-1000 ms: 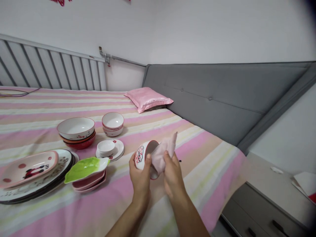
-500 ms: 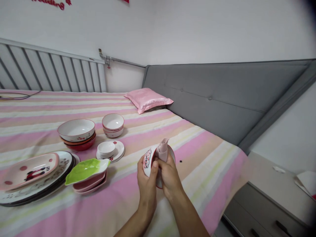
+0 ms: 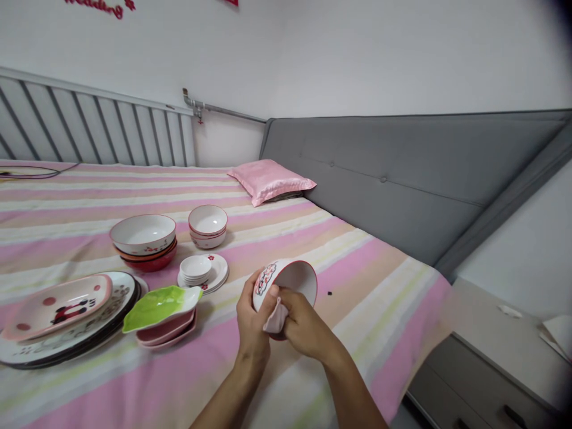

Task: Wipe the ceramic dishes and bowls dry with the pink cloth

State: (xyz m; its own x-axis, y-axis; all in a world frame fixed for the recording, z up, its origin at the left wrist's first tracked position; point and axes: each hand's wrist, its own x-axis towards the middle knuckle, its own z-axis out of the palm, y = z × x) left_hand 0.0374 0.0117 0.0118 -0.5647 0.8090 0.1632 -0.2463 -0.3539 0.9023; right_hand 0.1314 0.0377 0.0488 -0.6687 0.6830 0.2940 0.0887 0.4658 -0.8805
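Note:
A white bowl (image 3: pixel 300 277) with a red rim and a flower pattern on its outside is held tilted on its side above the bed. My left hand (image 3: pixel 252 316) is wrapped round its left side, thumb over the rim. In my right hand (image 3: pixel 304 322) is a pale pink cloth (image 3: pixel 276 317), pressed against the bowl's inside near the lower rim. Part of the cloth is hidden by my fingers. To the left of my hands lie a green leaf-shaped dish (image 3: pixel 163 307) on pink dishes (image 3: pixel 167 333), and a stack of small white dishes (image 3: pixel 195 268) on flowered plates.
Stacked large bowls (image 3: pixel 143 235) and smaller red-rimmed bowls (image 3: pixel 208 223) stand farther back on the striped bedspread (image 3: pixel 214 381). Oval plates (image 3: pixel 62 307) are piled at left. A pink pillow (image 3: pixel 272 179) lies by the grey headboard (image 3: pixel 379 179). A bedside cabinet (image 3: pixel 491 369) stands right.
The bowl has turned so its inside shows more. My right hand and the cloth have moved down from the upper rim to the lower rim. The view has shifted slightly.

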